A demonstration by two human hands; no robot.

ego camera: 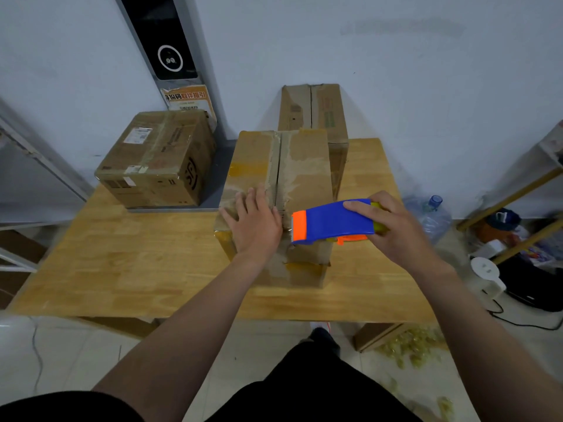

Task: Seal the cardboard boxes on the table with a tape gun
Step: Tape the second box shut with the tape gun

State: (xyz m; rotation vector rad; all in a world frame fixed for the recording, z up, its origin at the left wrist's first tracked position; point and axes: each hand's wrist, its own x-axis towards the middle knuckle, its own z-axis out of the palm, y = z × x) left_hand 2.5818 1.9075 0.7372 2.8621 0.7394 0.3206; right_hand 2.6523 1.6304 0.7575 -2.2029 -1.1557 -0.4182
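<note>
Cardboard box (pixel 304 169) in the middle of the frame is the one being worked on. It stands on the wooden table (pixel 122 263), and its centre seam (pixel 278 166) runs from the near edge up the frame to the far edge. The seam's flaps carry scuffed old tape.

The left hand (pixel 256 222) lies flat on the left flap just beside the seam. Its fingers (pixel 240 202) are spread and straight, and it seems to be pressing the flap down.

The right hand (pixel 393 222) grips the blue and orange tape gun (pixel 332 222) by its rear. The fingers are curled around the far side and the thumb lies along the top. The gun's orange cutter end points left and sits at the near end of the seam, close beside the left hand (whether the blade touches the cardboard cannot be told).

The gun's long axis lies across the frame, roughly at right angles to the seam. Judging from this, the coming pull depends on lining the gun up with the seam and running it up the frame towards the far edge. The right hand would do the travelling while the left steadies the flap.

Two more boxes wait, one (pixel 158 159) at upper left and a taller one (pixel 316 111) just behind the middle box.
</note>
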